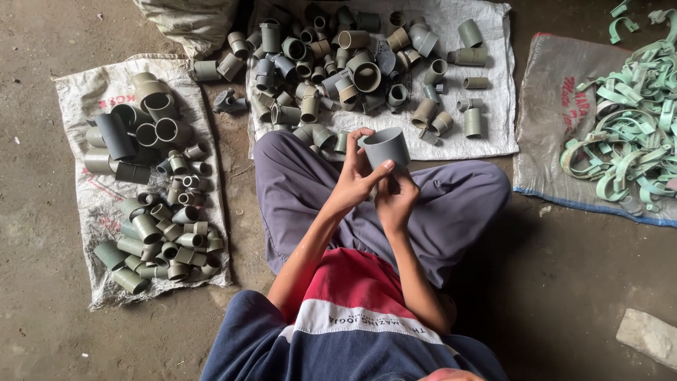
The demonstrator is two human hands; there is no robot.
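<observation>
— Both hands: how are they set?
— Left hand point(355, 182) and right hand point(395, 200) meet, gripping one grey pipe socket point(385, 147) above the crossed legs.
— Beyond them?
— Heaped grey fittings point(352, 70) on a white sack point(486, 134) ahead; green clips point(635, 141) far right.

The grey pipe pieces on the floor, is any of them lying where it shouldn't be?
Yes. One dark grey plastic pipe fitting lies on the bare concrete floor, in the gap between the left white woven sack and the middle white woven sack. The other fittings lie on the sacks, apart from a few at the middle sack's edge.
</observation>
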